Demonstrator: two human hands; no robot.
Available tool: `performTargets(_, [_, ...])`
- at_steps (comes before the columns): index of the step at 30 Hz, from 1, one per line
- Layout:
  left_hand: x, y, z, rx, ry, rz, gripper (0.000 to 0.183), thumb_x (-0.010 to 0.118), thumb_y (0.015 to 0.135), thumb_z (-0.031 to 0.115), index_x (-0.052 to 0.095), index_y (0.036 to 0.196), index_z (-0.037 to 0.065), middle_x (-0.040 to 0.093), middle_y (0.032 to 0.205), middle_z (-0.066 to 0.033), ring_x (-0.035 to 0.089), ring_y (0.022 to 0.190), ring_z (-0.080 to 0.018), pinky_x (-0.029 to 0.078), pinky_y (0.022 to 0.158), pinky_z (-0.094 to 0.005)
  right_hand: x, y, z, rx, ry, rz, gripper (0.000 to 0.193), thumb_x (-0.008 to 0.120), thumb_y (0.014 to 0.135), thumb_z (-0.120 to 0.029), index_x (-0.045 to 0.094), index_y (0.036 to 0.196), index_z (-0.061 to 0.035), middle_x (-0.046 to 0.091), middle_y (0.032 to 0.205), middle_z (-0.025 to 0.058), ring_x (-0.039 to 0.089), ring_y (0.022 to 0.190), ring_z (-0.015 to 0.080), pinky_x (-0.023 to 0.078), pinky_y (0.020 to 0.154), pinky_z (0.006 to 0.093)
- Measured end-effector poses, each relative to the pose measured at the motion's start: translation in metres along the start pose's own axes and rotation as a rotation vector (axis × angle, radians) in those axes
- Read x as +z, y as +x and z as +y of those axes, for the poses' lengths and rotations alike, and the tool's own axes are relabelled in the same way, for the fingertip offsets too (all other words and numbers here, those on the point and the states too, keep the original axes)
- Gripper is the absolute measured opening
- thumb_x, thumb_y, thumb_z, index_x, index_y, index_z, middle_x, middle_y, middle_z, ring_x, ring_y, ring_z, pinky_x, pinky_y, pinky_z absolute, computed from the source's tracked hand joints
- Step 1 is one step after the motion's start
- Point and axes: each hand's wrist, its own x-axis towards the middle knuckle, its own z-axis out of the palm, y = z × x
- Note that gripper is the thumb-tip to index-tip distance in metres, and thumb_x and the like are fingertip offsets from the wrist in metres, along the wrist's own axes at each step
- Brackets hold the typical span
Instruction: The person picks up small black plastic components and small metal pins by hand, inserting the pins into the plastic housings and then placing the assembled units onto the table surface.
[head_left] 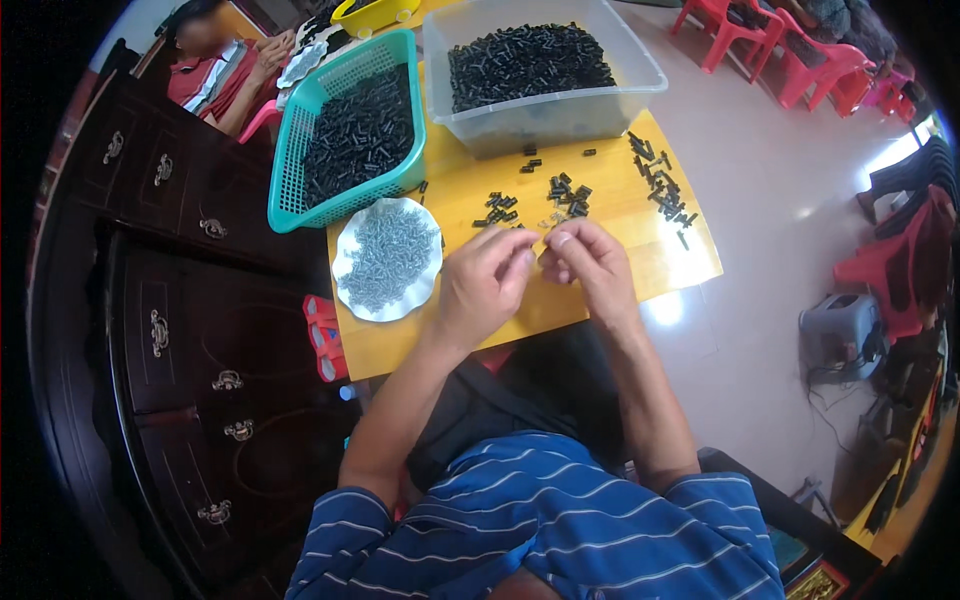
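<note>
Above the near part of the yellow table (470, 310), my left hand (487, 283) and my right hand (590, 262) almost meet at the fingertips. Both are closed in a pinch; whatever they hold is too small to make out. Just beyond them lie two small heaps of short black plastic pieces (570, 192), with a few small shiny metal bits (553, 219) beside the right heap. Left of my left hand is a white scalloped plate (349, 247) piled with small silvery metal parts (392, 255).
A green basket (283, 185) and a translucent tub (560, 115), both full of black pieces, stand at the back. Longer black pieces (662, 185) lie along the right edge. Dark wooden drawers (170, 290) flank the left; another person (225, 75) sits at far left. Red chairs (735, 35) stand far right.
</note>
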Motion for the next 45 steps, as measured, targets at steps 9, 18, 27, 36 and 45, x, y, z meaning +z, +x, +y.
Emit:
performTargets(9, [0.03, 0.029, -0.049, 0.151, 0.37, -0.002, 0.012, 0.074, 0.083, 0.008, 0.074, 0.095, 0.005, 0.069, 0.092, -0.009, 0.068, 0.085, -0.0279, 0.055, 0.077, -0.0401, -0.017, 0.004, -0.015, -0.1, 0.228, 0.379, 0.017, 0.057, 0.102, -0.013, 0.067, 0.111, -0.0013, 0.074, 0.094, 0.0071, 0.068, 0.077, 0.011, 0.055, 0.07, 0.0233])
performTargets(18, [0.045, 0.038, -0.06, 0.154, 0.487, -0.067, 0.004, 0.076, 0.079, 0.01, 0.075, 0.083, 0.008, 0.069, 0.088, -0.0067, 0.065, 0.088, -0.0293, 0.053, 0.08, -0.0426, -0.022, 0.004, -0.016, -0.078, 0.241, 0.398, 0.026, 0.056, 0.102, -0.014, 0.067, 0.12, 0.0017, 0.069, 0.088, 0.0028, 0.061, 0.071, 0.0079, 0.05, 0.068, 0.0223])
performTargets(27, [0.045, 0.042, -0.065, 0.258, 0.633, -0.131, 0.009, 0.074, 0.081, 0.013, 0.07, 0.079, 0.006, 0.068, 0.084, -0.01, 0.065, 0.087, -0.0314, 0.052, 0.078, -0.0448, -0.017, 0.005, -0.012, -0.101, 0.094, 0.325, 0.028, 0.055, 0.104, -0.015, 0.054, 0.127, 0.001, 0.068, 0.089, 0.003, 0.06, 0.073, 0.0082, 0.048, 0.069, 0.0231])
performTargets(36, [0.002, 0.012, -0.022, -0.113, 0.036, 0.052, 0.004, 0.069, 0.086, 0.001, 0.066, 0.088, 0.0, 0.072, 0.084, -0.0101, 0.071, 0.078, -0.0216, 0.055, 0.075, -0.0333, -0.01, 0.0, -0.007, 0.001, -0.008, 0.078, 0.021, 0.058, 0.104, -0.015, 0.06, 0.122, -0.004, 0.067, 0.101, 0.0026, 0.063, 0.089, 0.009, 0.051, 0.078, 0.0247])
performTargets(45, [-0.018, -0.012, -0.001, -0.136, -0.235, 0.093, 0.007, 0.07, 0.09, -0.002, 0.068, 0.097, -0.002, 0.072, 0.09, -0.0037, 0.068, 0.083, -0.0098, 0.055, 0.08, -0.026, 0.006, -0.003, -0.006, 0.028, 0.118, -0.128, 0.017, 0.063, 0.103, -0.015, 0.062, 0.115, -0.0031, 0.068, 0.099, 0.0036, 0.064, 0.092, 0.01, 0.053, 0.082, 0.0276])
